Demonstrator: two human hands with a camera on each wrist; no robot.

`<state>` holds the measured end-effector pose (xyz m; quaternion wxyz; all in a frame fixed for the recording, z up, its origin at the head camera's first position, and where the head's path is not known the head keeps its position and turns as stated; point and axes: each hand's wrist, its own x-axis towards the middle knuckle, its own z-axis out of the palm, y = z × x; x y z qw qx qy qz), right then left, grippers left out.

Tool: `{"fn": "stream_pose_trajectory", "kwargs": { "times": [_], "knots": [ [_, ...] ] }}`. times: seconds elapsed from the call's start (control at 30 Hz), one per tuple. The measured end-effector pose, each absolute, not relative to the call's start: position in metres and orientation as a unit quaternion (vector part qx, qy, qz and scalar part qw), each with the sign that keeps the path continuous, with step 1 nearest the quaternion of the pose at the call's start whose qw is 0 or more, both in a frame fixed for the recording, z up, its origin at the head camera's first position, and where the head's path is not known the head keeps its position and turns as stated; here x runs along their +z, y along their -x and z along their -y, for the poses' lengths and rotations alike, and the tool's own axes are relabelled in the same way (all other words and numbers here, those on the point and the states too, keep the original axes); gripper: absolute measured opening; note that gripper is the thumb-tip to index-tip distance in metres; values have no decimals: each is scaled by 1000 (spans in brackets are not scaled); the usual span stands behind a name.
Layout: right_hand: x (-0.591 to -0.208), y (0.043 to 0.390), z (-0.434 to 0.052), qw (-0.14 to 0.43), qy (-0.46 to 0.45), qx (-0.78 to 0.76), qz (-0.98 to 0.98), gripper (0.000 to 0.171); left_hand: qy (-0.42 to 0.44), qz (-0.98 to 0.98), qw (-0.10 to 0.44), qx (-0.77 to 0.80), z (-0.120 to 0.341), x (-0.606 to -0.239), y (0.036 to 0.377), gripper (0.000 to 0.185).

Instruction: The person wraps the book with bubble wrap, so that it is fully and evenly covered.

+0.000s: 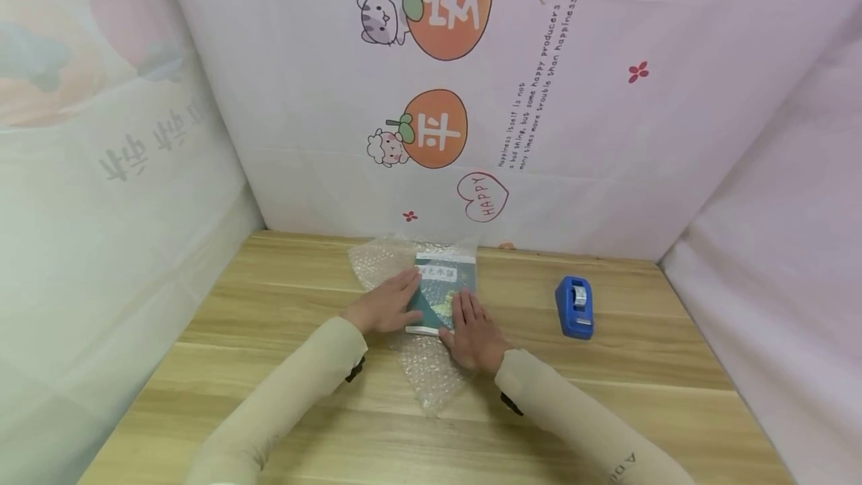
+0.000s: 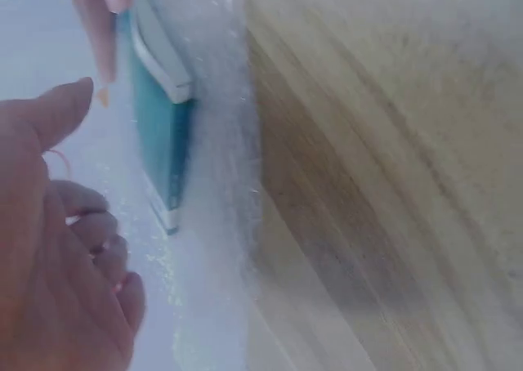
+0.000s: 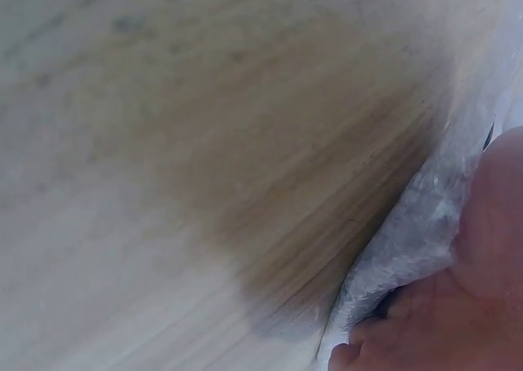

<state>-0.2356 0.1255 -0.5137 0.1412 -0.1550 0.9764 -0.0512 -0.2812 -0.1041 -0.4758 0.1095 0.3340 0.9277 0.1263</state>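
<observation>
A teal book point(image 1: 441, 298) is laid on a sheet of bubble wrap point(image 1: 424, 376), which is spread on the wooden table point(image 1: 269, 365) near the back wall. The left hand point(image 1: 384, 307) is rested flat at the book's left edge, its fingers stretched out over the cover and nothing grasped. The right hand point(image 1: 474, 335) is pressed on the book's near right corner, fingers straight and released. In the left wrist view, the book point(image 2: 159, 134) is seen edge-on against the wrap point(image 2: 212, 224), with the left hand point(image 2: 57, 248) just beside it. A blue tape dispenser point(image 1: 575, 307) is stood on the table, well apart to the right.
</observation>
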Motion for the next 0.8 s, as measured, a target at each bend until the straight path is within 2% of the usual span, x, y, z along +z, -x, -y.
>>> {"fn": "stream_pose_trajectory", "kwargs": {
  "times": [0.2,0.5,0.8],
  "knots": [
    [-510,233,-122,144,157,-68,-975,78,-366,-916,123,111,102,-486,289,78],
    [-510,233,-122,141,159,-79,-974,77,-354,-919,150,88,103,-500,298,81],
    [-497,239,-139,155,195,-92,-964,72,-365,-920,129,64,96,-487,295,79]
  ]
}}
